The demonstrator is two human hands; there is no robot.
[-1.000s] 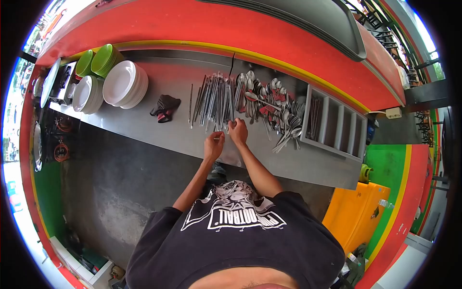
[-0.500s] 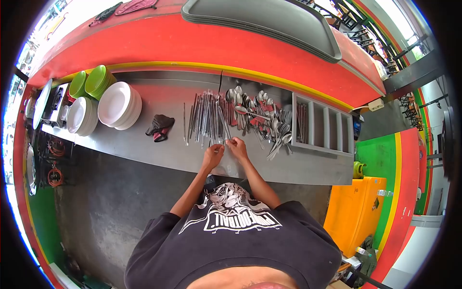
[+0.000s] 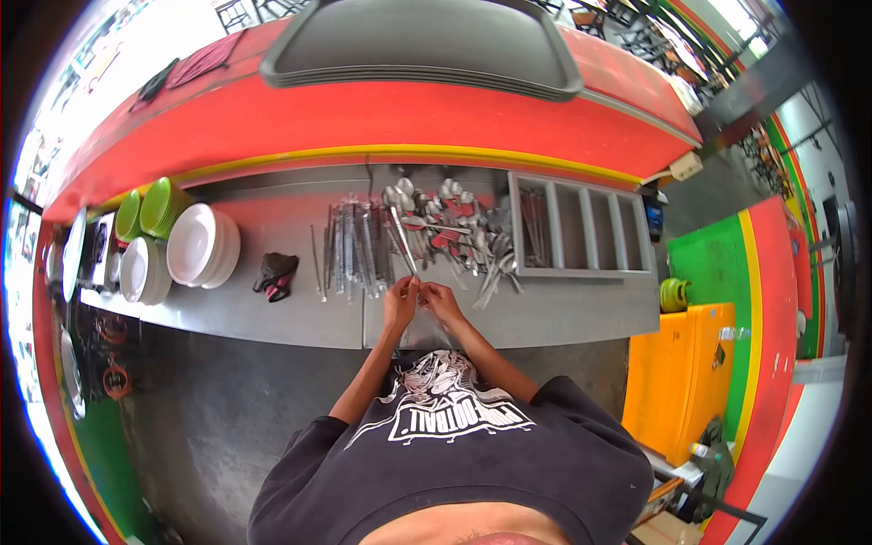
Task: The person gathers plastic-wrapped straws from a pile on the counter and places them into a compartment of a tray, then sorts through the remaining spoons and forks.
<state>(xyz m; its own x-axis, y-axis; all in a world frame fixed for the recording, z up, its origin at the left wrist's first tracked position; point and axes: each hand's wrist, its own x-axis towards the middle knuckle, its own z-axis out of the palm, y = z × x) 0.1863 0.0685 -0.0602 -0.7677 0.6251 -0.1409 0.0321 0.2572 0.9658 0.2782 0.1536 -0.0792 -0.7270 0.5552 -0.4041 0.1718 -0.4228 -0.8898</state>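
Observation:
My left hand (image 3: pixel 399 302) is closed in a pinch near the lower end of a long thin silver utensil (image 3: pixel 402 242), which points away from me. Beside it, nearly touching, my right hand (image 3: pixel 440 302) has its fingers pressed together; anything between them is too small to make out. Just beyond the hands lie a bundle of thin wrapped utensils (image 3: pixel 356 250) and, to its right, a heap of spoons and other cutlery (image 3: pixel 454 227). A grey compartment tray (image 3: pixel 586 227) stands right of the heap, with some thin utensils in its leftmost compartment.
White bowls (image 3: pixel 195 245) and green bowls (image 3: pixel 162 207) are stacked at the left of the metal counter (image 3: pixel 313 322). A dark cloth (image 3: pixel 275 275) lies between bowls and bundle. Large grey trays (image 3: pixel 422 41) rest on the red ledge; an orange cabinet (image 3: pixel 668 381) stands at the right.
The view has shifted, so the counter's contents appear farther left and the ledge trays too. My hands have come closer together, and the long utensil now stands out above my left fingers.

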